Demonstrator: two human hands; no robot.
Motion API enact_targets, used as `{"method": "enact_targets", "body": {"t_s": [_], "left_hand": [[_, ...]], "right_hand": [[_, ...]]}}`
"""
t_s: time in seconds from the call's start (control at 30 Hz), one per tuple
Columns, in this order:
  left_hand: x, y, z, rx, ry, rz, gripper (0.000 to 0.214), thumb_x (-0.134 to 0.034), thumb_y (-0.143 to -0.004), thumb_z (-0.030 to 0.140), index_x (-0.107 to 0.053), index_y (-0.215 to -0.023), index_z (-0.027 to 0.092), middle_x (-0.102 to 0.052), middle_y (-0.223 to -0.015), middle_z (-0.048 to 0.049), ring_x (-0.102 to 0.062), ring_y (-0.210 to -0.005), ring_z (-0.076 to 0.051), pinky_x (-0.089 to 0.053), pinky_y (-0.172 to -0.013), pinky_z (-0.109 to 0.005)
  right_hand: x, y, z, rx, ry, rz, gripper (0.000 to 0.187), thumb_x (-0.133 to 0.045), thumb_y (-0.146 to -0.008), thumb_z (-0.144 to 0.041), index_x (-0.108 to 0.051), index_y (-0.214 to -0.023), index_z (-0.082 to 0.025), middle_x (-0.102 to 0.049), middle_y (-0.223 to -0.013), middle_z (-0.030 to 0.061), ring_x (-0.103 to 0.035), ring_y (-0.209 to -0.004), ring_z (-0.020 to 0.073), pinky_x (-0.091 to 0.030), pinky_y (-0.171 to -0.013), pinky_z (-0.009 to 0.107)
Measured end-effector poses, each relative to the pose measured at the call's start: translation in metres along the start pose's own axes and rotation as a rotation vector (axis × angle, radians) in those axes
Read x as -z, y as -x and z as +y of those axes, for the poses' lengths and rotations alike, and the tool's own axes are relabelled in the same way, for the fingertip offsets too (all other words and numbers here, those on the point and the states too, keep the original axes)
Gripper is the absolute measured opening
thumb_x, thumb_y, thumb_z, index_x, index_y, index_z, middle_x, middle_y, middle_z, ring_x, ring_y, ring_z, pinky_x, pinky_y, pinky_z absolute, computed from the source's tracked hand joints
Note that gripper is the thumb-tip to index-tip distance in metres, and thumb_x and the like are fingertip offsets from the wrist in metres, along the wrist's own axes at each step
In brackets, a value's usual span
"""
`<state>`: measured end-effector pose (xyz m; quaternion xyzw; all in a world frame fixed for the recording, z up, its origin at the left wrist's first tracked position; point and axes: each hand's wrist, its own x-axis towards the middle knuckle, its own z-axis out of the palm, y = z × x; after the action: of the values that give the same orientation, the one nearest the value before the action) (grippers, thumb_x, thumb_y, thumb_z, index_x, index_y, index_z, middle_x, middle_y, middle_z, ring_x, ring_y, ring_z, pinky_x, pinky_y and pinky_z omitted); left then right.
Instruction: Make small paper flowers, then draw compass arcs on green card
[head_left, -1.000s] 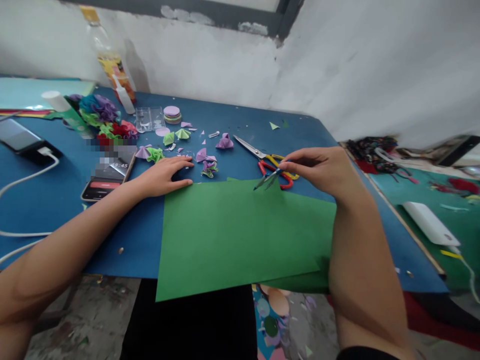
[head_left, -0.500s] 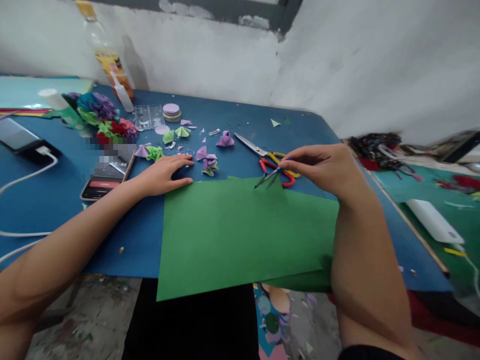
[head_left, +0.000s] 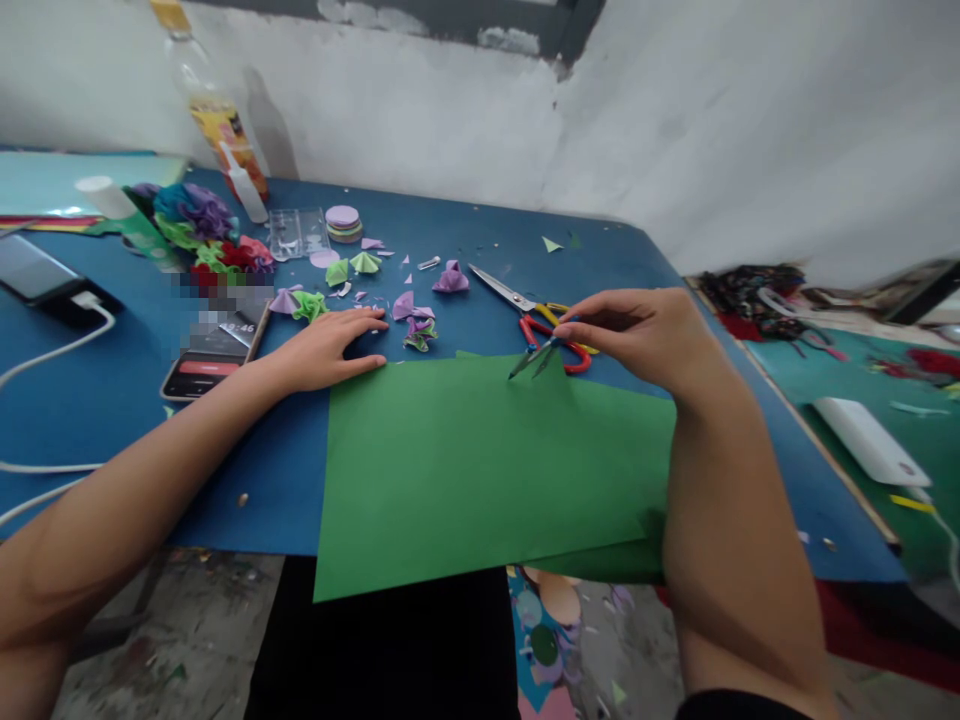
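Observation:
A small drawing compass (head_left: 534, 358) with two spread legs is pinched at its top by my right hand (head_left: 637, 335). Its points are at the upper edge of a green paper sheet (head_left: 472, 480), which lies over a second green sheet (head_left: 630, 402). My left hand (head_left: 330, 350) rests flat with fingers apart, thumb at the sheet's upper left corner. Just behind the compass lie scissors with red handles (head_left: 574, 360) and a yellow-handled tool (head_left: 555, 312), partly hidden by my right hand.
Folded purple paper pieces (head_left: 451, 278) and scraps lie beyond the sheet. At the left are a phone (head_left: 210, 375), crepe paper flowers (head_left: 199, 215), a glue bottle (head_left: 246, 192) and a drink bottle (head_left: 217, 115). A white power bank (head_left: 870, 442) lies on the green table at right.
My right hand and the top of the compass have shifted very slightly to the left. The left hand and the sheets stay where they were.

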<state>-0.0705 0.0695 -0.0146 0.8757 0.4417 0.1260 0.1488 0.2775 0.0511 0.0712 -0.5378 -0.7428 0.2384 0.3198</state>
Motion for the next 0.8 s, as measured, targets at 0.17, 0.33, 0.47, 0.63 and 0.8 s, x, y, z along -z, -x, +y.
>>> {"method": "enact_targets", "body": {"t_s": [0.17, 0.33, 0.47, 0.63, 0.8], "left_hand": [[0.0001, 0.0000, -0.0001, 0.011, 0.001, -0.005, 0.064, -0.044, -0.086, 0.061, -0.051, -0.131, 0.016, -0.041, -0.147, -0.0125, -0.037, -0.137, -0.028, -0.030, -0.112, -0.046], [0.0002, 0.0002, 0.0001, 0.012, 0.003, -0.005, 0.064, -0.043, -0.086, 0.060, -0.050, -0.131, 0.015, -0.041, -0.148, -0.0130, -0.037, -0.136, -0.028, -0.029, -0.112, -0.046], [0.0005, 0.0002, 0.0009, 0.012, 0.002, -0.005, 0.063, -0.043, -0.086, 0.060, -0.051, -0.130, 0.016, -0.041, -0.147, -0.0129, -0.037, -0.136, -0.029, -0.029, -0.111, -0.046], [-0.0002, -0.0001, -0.0003, 0.013, 0.000, -0.008, 0.064, -0.042, -0.086, 0.062, -0.050, -0.131, 0.017, -0.041, -0.148, -0.0119, -0.036, -0.137, -0.028, -0.029, -0.112, -0.045], [-0.0015, -0.0002, -0.0021, 0.006, 0.005, -0.001, 0.065, -0.043, -0.085, 0.062, -0.051, -0.130, 0.017, -0.042, -0.147, -0.0117, -0.037, -0.137, -0.028, -0.029, -0.112, -0.046]], "right_hand": [[0.0014, 0.0009, -0.0003, 0.015, -0.007, 0.022, 0.029, -0.076, -0.064, -0.049, -0.073, -0.075, -0.023, -0.068, -0.064, 0.0013, -0.056, -0.052, 0.0132, -0.044, -0.047, 0.028], [0.0034, 0.0020, -0.0014, 0.006, 0.052, 0.003, 0.031, -0.075, -0.064, -0.052, -0.068, -0.065, -0.022, -0.063, -0.056, -0.0002, -0.053, -0.047, 0.0121, -0.041, -0.043, 0.027], [0.0016, 0.0006, -0.0015, 0.010, 0.082, 0.008, 0.031, -0.075, -0.064, -0.053, -0.067, -0.064, -0.022, -0.062, -0.055, -0.0009, -0.050, -0.045, 0.0108, -0.039, -0.042, 0.026], [-0.0024, -0.0040, 0.0011, 0.026, 0.101, 0.072, 0.030, -0.074, -0.065, -0.051, -0.067, -0.062, -0.023, -0.057, -0.051, -0.0022, -0.045, -0.044, 0.0097, -0.033, -0.041, 0.026], [-0.0052, -0.0064, 0.0007, 0.034, 0.123, 0.093, 0.029, -0.074, -0.066, -0.051, -0.067, -0.062, -0.023, -0.059, -0.053, -0.0010, -0.046, -0.046, 0.0107, -0.033, -0.041, 0.026]]}}
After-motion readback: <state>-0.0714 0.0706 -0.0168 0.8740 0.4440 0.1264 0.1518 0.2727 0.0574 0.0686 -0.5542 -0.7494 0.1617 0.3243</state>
